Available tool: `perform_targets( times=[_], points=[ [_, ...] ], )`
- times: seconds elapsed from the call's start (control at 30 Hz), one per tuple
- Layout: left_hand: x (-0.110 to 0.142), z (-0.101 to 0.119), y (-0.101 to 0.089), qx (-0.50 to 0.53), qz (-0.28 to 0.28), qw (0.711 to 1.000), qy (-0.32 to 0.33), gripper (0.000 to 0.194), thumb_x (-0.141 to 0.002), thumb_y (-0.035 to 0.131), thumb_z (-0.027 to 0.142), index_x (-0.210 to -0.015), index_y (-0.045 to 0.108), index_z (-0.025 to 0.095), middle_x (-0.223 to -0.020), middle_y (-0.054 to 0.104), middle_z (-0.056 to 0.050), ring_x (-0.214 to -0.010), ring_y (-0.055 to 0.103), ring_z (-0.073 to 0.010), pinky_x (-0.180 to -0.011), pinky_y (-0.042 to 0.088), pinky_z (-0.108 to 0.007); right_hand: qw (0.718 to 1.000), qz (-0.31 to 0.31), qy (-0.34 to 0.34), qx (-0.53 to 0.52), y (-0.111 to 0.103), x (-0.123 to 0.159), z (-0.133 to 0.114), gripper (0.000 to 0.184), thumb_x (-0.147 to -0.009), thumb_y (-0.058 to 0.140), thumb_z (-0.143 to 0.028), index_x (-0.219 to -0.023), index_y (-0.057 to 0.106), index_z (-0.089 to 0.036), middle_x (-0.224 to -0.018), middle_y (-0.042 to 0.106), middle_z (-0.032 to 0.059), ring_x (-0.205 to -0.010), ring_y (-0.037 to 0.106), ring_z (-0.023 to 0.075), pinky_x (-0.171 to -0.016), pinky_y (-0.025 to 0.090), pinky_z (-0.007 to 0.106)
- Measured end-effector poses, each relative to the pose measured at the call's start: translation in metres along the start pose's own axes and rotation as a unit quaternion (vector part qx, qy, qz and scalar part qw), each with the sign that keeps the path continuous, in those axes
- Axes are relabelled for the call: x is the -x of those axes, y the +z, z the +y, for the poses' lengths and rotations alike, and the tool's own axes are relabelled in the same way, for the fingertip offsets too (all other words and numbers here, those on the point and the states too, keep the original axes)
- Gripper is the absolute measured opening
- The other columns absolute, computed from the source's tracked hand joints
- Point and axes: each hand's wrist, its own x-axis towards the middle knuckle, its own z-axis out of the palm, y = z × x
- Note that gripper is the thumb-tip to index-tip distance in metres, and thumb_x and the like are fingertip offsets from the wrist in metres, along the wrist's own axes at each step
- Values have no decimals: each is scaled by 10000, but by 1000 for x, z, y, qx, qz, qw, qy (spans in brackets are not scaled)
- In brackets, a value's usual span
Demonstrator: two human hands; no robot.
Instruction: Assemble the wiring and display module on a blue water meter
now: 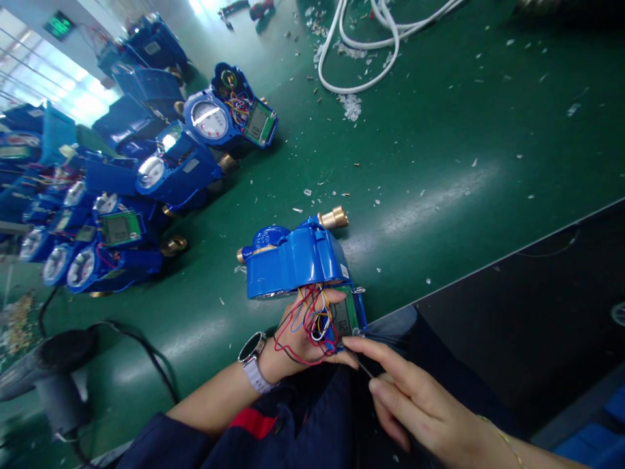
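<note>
A blue water meter [297, 260] with brass threaded ends lies on its side near the bench's front edge. Red, black, yellow and white wires [317, 319] run from it to a green circuit board with a grey display [345, 316]. My left hand [297, 335], wearing a watch, is closed around this display board and steadies it, wires draped over the fingers. My right hand [415, 397] pinches a thin metal tool [360, 363], its tip at the board's lower corner. The forefinger reaches that corner too. The tool's exact kind cannot be made out.
Several opened blue water meters [209, 120] crowd the left side of the green bench [439, 143]. A dark heat gun [58, 378] with a cord lies at lower left. A white cable [359, 88], plastic scraps and red-handled pliers [261, 9] lie farther back.
</note>
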Motion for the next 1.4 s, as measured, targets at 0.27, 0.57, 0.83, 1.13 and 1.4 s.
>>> perform_targets(
  times=[0.27,0.57,0.83,1.13,1.4],
  points=[
    [-3,-1,-2,13,-10,1000,-8,671,-689,761,571,-1203,537,202,-1090,676,-128,-1017,661,-288,-849,540,-405,914,-17,-50,403,-36,3,-34,535,-980,337,-206,-1487,325,-375,-667,581,-16,-590,540,162,-596,376,255],
    [-2,0,-2,26,-7,1000,-14,623,-705,773,517,-1188,533,203,-966,683,-96,-960,663,-276,-795,538,-373,946,22,-72,315,-17,1,-18,525,-979,299,-185,-1488,355,-303,-562,498,-48,-490,465,120,-506,320,229],
    [4,-1,4,46,22,999,-16,695,-659,799,525,-1214,511,220,-1105,646,-123,-1052,635,-289,-869,530,-411,998,16,20,54,-3,0,-6,581,-991,284,-399,-1505,313,-130,-497,467,-51,-466,457,128,-533,385,250],
    [2,-1,6,57,19,997,-43,755,-615,761,635,-1190,510,214,-1178,625,-146,-1096,634,-313,-896,528,-443,991,25,1,-133,14,-2,21,717,-971,392,-517,-1520,207,-94,-450,421,-95,-394,352,100,-476,300,236],
    [8,-4,12,85,51,992,-73,785,-590,793,608,-1210,499,226,-1208,601,-138,-1124,611,-323,-953,494,-492,969,27,-50,-241,20,-12,28,748,-970,463,-469,-1518,152,-67,-438,438,-105,-354,289,76,-438,259,214]
  ],
)
